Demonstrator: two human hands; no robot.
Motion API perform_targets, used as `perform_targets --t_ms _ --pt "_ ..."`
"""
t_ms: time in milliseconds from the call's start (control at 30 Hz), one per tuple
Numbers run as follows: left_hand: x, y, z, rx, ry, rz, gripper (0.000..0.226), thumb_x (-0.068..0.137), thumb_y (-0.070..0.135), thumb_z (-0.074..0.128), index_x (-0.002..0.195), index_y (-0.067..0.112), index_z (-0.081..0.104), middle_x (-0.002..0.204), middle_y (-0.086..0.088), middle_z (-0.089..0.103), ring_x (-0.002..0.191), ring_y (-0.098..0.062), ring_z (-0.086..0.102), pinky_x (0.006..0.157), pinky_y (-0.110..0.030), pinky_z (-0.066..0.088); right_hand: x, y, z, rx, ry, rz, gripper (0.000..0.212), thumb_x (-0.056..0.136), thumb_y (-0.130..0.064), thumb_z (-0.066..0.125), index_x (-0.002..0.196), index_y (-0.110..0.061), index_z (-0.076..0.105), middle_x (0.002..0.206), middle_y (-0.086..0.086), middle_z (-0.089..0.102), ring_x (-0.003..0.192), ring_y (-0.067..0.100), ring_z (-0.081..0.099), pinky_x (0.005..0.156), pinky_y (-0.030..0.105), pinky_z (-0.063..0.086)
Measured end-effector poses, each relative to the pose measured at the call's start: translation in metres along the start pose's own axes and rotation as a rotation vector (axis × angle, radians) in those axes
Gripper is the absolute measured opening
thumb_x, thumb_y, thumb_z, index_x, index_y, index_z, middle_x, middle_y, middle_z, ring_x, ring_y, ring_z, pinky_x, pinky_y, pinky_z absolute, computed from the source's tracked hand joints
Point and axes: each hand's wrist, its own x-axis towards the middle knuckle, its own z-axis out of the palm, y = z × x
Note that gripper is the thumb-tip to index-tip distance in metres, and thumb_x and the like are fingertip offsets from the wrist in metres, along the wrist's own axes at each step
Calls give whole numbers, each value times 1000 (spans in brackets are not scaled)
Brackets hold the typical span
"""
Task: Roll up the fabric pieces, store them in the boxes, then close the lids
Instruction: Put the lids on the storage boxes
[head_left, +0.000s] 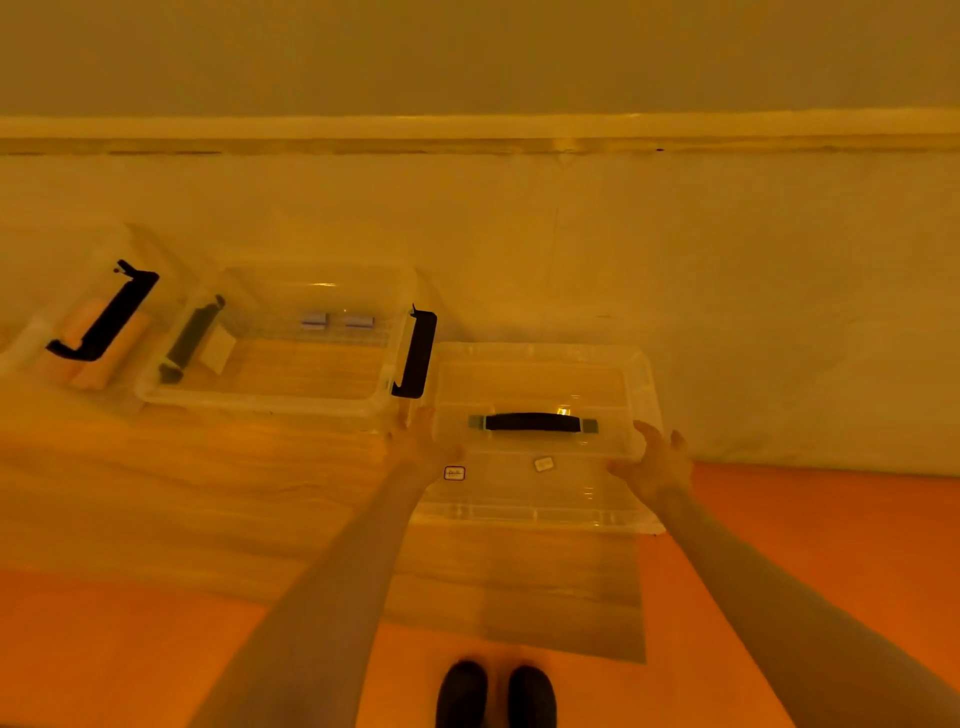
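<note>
Hands, left hand and right hand, grip opposite ends of the clear lidded box on the floor beside the open box; press both lid edges evenly until seated.

A heavy amber cast is washing over the whole scene, dimming it and flattening colour. Small glints are showing on the clear lid just above and right of its black handle, and another is shining on the far wall of the open box to the lid's left. The lid and both forearms are casting a soft grey shadow toward the camera. Detail is looking soft throughout, and the wall ledge far beyond the lid is bowing slightly toward the frame edges.
</note>
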Motion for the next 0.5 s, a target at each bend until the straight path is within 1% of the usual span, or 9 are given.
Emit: perform_targets --t_ms 100,200,333,500 --pt "6 -4 11 37 -14 -86 97 78 37 75 151 28 12 158 -14 2 145 -37 4 116 -52 16 6 4 9 4 -10 15 83 79 -33 75 148 -28 30 152 17 22 136 42 27 108 59 34" --pt "6 -2 22 10 -34 -132 99 78 34 76 152 31 10 158 -9 -8 144 -37 1 116 -53 17 9 8 12 22 10 7 85 77 -33 78 147 -27 30 152 16 26 136 41 29 107 59 34" --pt "2 1 35 62 21 -160 101 77 34 77 151 34 8 158 -10 -6 144 -38 3 116 -53 18 10 12 12 6 31 10 85 76 -36 78 146 -28 32 150 14 30 135 38 31 106 57 37" --pt "-2 9 43 122 43 -164 103 74 41 77 150 33 8 157 -12 0 143 -38 7 114 -53 19 10 19 7 -10 39 22 84 76 -39 78 146 -27 33 150 15 29 135 38 31 107 57 36"
